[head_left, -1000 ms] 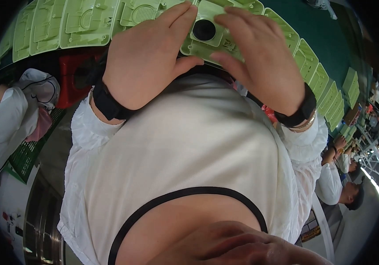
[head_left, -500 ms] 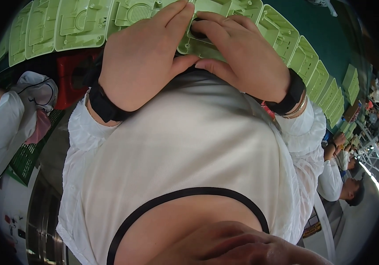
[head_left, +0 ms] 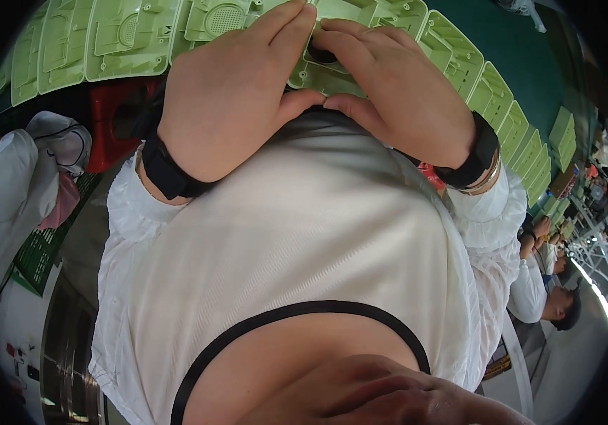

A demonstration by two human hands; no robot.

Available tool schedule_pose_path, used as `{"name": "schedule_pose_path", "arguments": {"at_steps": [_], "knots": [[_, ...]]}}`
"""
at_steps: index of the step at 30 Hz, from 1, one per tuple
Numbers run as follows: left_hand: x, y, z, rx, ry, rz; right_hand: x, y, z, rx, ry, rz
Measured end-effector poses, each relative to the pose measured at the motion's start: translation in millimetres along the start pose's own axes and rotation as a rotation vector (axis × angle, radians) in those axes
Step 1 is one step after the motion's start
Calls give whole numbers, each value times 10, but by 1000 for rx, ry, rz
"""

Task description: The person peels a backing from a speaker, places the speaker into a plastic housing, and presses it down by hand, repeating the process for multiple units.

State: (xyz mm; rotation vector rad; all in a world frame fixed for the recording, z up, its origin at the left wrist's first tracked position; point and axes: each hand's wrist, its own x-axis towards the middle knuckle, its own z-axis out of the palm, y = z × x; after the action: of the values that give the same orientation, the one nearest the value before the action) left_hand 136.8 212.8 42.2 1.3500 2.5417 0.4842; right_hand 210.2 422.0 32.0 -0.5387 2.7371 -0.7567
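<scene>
1. Black round disc [head_left: 320, 55], head view: partly covered, lying within a light-green plastic housing [head_left: 329, 78] near the middle of the bench's near edge. Outline round as far as it shows; no long axis can be read from it.

2. Right hand [head_left: 403, 81]: the nearer of the two. Its bent index finger crosses the upper right part of the disc, so that the visible remainder lies beneath this finger and toward the near edge of the bench [head_left: 523, 64]. Thumb set well apart from the fingers; whether the fingertips press or grip the disc cannot be told, their undersides being hidden.

3. Left hand [head_left: 230, 99]: laid over the left part of the housing, fingers straight and close together, pointing away from the near edge. The disc lies just to the right of its index finger. Thumb spread wide of the fingers; whether the hand clasps the housing is hidden.

4. Thumbs: tips almost meeting on the near side of the disc, which thus lies between the hands.

5. Neighbouring housings: one with a round grille [head_left: 224, 21] to the left, one open-faced shell [head_left: 452, 53] to the right, both along the near edge.
</scene>
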Motion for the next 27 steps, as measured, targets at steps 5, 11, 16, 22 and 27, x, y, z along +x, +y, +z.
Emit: {"name": "schedule_pose_path", "arguments": {"at_steps": [5,11,16,22,27], "knots": [[1,-2,10,-12,0,-3,-4,34,-17,-17,-74,-15],[-11,-10,16,-2,6,13,25,1,-127,-35,-129,-1],[2,5,-14,-29,-32,-1,55,-79,-215,-151,63,-32],[13,3,-6,1,-31,-5,47,-58,-236,-160,-58,19],[-30,-62,179,-49,46,-47,11,5,-154,-180,-44,-31]]}}
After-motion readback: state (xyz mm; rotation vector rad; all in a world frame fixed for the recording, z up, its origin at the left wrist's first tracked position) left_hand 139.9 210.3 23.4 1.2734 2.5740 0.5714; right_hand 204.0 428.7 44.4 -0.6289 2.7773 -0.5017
